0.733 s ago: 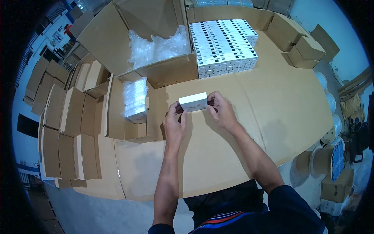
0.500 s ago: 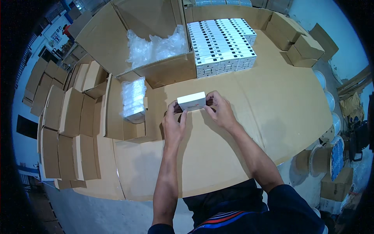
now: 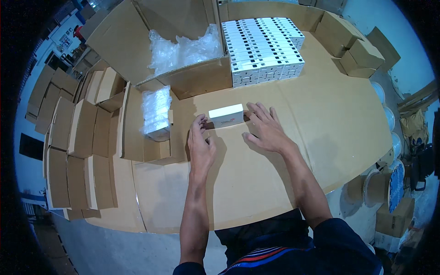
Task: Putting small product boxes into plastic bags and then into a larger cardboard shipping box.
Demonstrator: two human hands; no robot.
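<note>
Cardboard-covered table [image 3: 321, 119], bearing one open carton [image 3: 183, 78] of clear plastic wrap beyond the hands. One block of stacked white boxes [image 3: 266, 50] lies beyond the right hand; individual count not legible. One wrapped bundle [image 3: 156, 112] sits left of the grip. One small white box [image 3: 226, 115] lies between the fingertips: left hand [image 3: 200, 146] and right hand [image 3: 266, 130], both spread flat, touch its ends without clasping. Likely light, rigid and smooth; best taken by the short ends.

The person wears a dark navy short-sleeved shirt with red and white chest stripes; forearms bare.
</note>
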